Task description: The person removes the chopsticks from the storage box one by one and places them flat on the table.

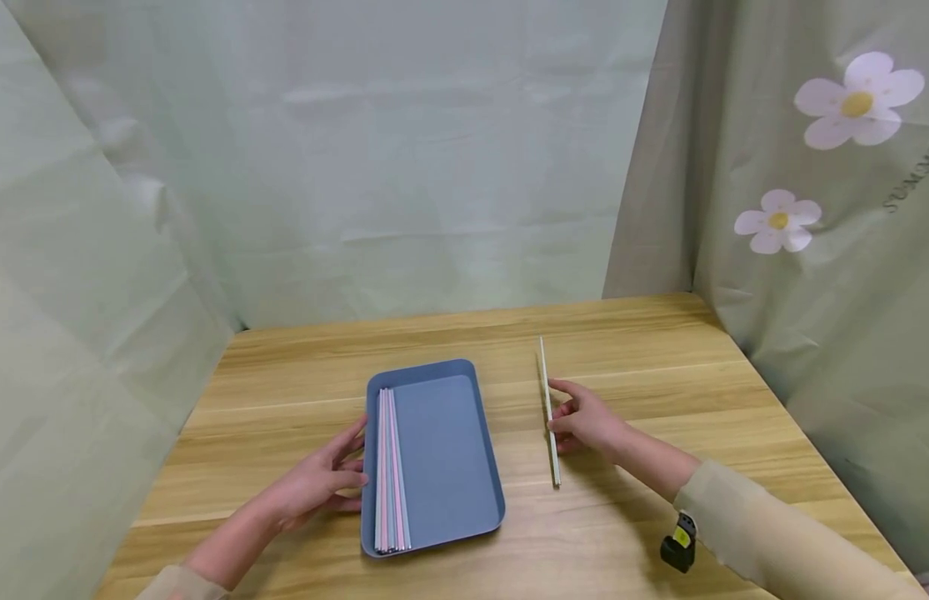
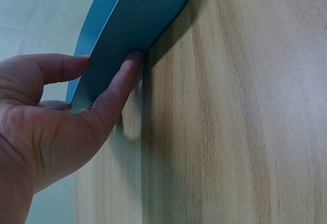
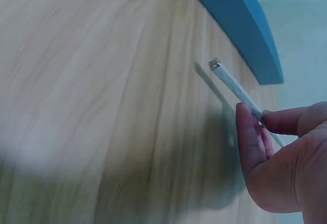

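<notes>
A right hand (image 1: pixel 587 421) is pinching a pale stick (image 1: pixel 548 403) over the bench (image 1: pixel 636 350) — right of a blue tray (image 1: pixel 449 458) holding pink and grey sticks (image 1: pixel 390 475) — while the left hand (image 1: pixel 317 483), fingers spread, is touching the tray's left side.

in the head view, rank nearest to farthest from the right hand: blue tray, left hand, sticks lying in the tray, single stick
From the right hand:
1. Single stick: held in its fingers.
2. Blue tray: to its left.
3. Sticks in the tray: along the tray's left side.
4. Left hand: farthest, at the tray's left outer wall.
</notes>
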`<state>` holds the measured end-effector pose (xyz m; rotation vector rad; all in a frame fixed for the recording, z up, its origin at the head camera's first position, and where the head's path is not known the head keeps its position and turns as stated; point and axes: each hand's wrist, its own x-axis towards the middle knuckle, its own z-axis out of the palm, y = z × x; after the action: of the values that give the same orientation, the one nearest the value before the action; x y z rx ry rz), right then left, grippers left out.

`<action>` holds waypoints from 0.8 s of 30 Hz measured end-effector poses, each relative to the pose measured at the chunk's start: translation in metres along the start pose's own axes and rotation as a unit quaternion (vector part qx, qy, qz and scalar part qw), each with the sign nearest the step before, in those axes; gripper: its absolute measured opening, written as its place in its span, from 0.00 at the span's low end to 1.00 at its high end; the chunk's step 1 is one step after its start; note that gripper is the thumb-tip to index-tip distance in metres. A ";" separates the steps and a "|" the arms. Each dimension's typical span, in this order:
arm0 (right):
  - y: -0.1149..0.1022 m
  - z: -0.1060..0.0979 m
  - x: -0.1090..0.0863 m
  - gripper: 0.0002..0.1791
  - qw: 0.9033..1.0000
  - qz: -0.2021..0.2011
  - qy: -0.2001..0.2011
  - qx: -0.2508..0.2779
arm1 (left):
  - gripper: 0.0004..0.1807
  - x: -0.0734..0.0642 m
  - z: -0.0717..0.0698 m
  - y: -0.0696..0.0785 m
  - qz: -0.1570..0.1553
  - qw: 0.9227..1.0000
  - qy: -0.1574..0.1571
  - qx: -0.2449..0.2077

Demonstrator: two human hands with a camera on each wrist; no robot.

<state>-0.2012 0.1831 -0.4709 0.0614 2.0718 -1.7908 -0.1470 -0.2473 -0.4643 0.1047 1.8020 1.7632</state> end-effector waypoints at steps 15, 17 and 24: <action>-0.002 0.006 -0.006 0.44 0.997 0.001 0.000 -0.071 | 0.52 -0.002 0.000 -0.001 -0.002 1.000 0.000 0.001; -0.003 0.008 -0.006 0.44 0.997 0.001 0.002 -0.075 | 0.52 -0.002 0.000 0.000 -0.001 1.000 0.000 0.003; -0.004 0.014 -0.004 0.44 0.993 0.000 0.012 -0.119 | 0.53 -0.001 -0.002 0.002 0.001 1.000 0.008 0.012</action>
<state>-0.1947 0.1700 -0.4675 0.0155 2.2849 -1.5377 -0.1482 -0.2492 -0.4621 0.1030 1.8345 1.7489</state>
